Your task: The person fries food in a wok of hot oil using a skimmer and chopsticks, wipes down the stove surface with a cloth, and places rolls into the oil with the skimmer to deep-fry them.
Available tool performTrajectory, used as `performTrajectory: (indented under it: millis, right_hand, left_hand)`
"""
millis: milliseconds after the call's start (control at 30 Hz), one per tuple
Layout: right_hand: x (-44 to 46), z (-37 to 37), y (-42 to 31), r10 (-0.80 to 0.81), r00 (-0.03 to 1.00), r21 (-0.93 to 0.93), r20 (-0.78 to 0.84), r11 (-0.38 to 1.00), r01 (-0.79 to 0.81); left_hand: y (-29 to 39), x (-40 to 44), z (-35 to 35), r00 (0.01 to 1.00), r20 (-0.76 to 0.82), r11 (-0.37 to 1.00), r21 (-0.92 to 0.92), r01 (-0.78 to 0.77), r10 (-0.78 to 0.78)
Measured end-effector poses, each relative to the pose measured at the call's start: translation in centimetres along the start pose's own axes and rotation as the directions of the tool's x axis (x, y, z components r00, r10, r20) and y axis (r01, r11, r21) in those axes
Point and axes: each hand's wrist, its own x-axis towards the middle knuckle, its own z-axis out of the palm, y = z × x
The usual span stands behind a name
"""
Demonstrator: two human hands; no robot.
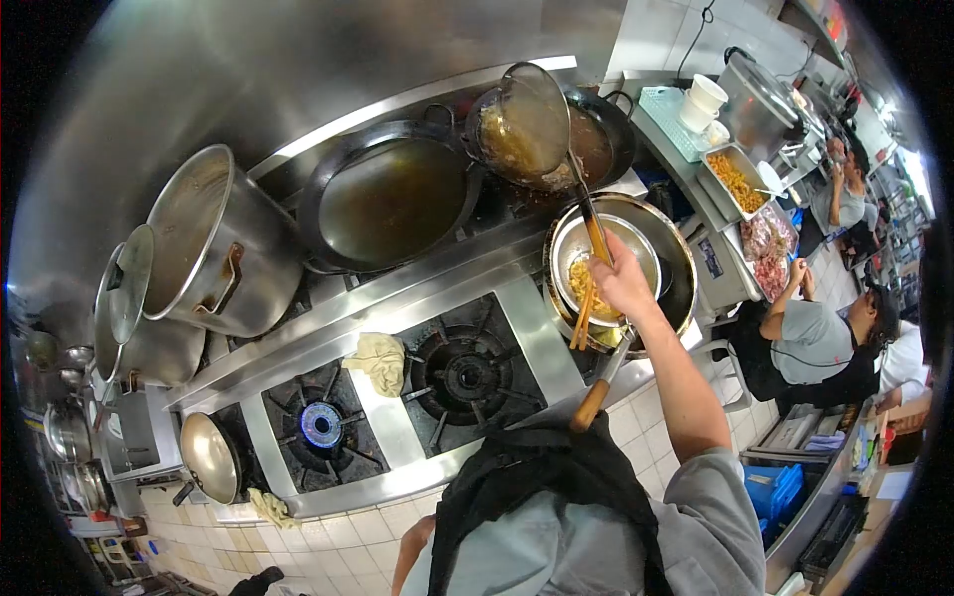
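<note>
My right hand [622, 276] is wrapped round the handle of a wire strainer [535, 117], whose mesh is over a wok of brown oil at the back. Below this hand a metal bowl [646, 234] holds yellow fried bits [580, 282], with wooden chopsticks [581, 323] beside them. The bowl sits in a larger round pot [679, 241]. A wooden-handled tool [592, 405] leans out over the pot's front edge. At the lower left only my left forearm [410, 556] shows; the left hand is hidden.
A wide oil-filled wok [393, 204] and a tall pot [234, 243] stand behind the burners. One burner [321, 424] has a blue flame. A cloth [378, 364] lies between burners. A small pan [210, 457] is at left. Trays of food [735, 182] and seated people [820, 338] are at right.
</note>
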Motion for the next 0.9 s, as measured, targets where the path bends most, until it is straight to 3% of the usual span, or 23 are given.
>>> performTrajectory:
  millis: [67,267,333,433,767,900]
  right_hand:
    - [-0.2,-0.7,-1.2,0.098,0.995,0.055,-0.003,0.994,-0.098]
    - [-0.4,-3.0,-0.7,0.024,1.0,0.042,-0.015,0.999,-0.023]
    - [-0.5,-3.6,-1.0,0.037,0.998,0.031,-0.053,0.999,-0.035]
    - [-0.5,-4.6,-1.7,0.118,0.981,0.157,-0.154,0.983,-0.093]
    - [1.0,-6.4,-1.5,0.287,0.951,0.228,-0.111,0.939,-0.257]
    - [2.1,-6.1,-0.5,0.281,0.953,0.275,-0.114,0.93,-0.242]
  left_hand:
    - [0.0,0.2,0.1,1.0,0.003,1.0,-0.003,0.001,-0.001]
    - [0.2,0.4,0.8,1.0,0.003,1.0,-0.02,0.006,-0.006]
    - [0.0,0.3,1.0,1.0,0.003,1.0,-0.022,0.011,-0.011]
    - [0.0,0.6,1.0,1.0,0.004,1.0,-0.023,0.013,-0.013]
    - [0.5,1.6,1.3,1.0,0.005,0.999,-0.043,0.007,-0.007]
    - [1.4,1.2,1.9,0.999,-0.05,0.996,-0.089,0.01,-0.014]
